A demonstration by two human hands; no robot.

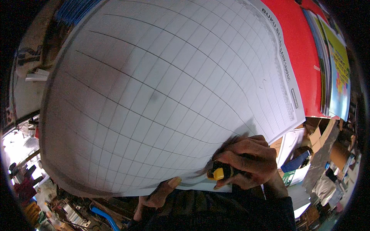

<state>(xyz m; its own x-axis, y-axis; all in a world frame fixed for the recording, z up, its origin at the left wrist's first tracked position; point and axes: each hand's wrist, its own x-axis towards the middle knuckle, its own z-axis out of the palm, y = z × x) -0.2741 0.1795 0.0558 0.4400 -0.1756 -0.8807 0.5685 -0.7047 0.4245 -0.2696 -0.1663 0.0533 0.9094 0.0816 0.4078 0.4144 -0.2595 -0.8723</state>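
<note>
A large white sheet printed with a table grid (154,96) fills most of the head view, its lower edge curving in front of my body. My left hand (156,196) pinches that lower edge, thumb on top; its other fingers are hidden under the paper. Farther right, my right hand (248,159) is closed round a short black object with a yellow end (218,174), whose exact kind I cannot make out. The curled fingers are close to the sheet's lower right part and cast a shadow on it.
A red folder (293,42) lies beyond the sheet at the upper right, with several booklets (335,73) beside it. Blue bristles (77,10) show at the upper left. A blue curved tube (105,217) and clutter lie low on the left; cardboard pieces (322,134) lie right.
</note>
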